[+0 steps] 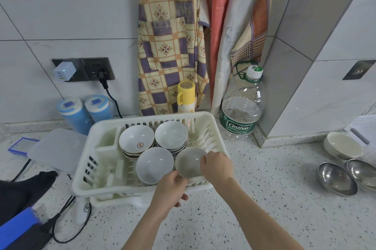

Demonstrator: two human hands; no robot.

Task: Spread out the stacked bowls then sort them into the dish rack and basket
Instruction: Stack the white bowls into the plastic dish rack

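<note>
white plastic dish rack [85, 180] sits on the speckled counter [254, 199], near the tiled wall. inside it, four lots of bowls, all mouths up. back left: a stack of white bowls, top one with a red emblem [136, 140] in its base. back right: a second stack [171, 135], plain white, several rims showing beneath the top bowl. front left: a shorter stack [155, 163], at least two bowls deep. front right: a single white bowl [188, 165] held by both hands above the rack's front corner; can't tell whether it touches the rack floor.

left hand [169, 189] grips the bowl's near rim, fingers curled over the rack's front edge. right hand [216, 166] pinches the bowl's right rim, fingers bent over its lip. both clamped on that one bowl.

off to the right, well apart from the rack: a cream ceramic bowl [342, 145] by the wall, and two steel bowls [336, 178] side by side in front of it, all mouth up. a white slatted thing shows at the far right edge, too cropped to name.

behind the rack: a yellow flask [186, 95], a large clear water bottle [242, 105] with a green label, holding little that i can see. left of the rack: two blue lidded canisters [78, 112] and a translucent lidded box [57, 151].
</note>
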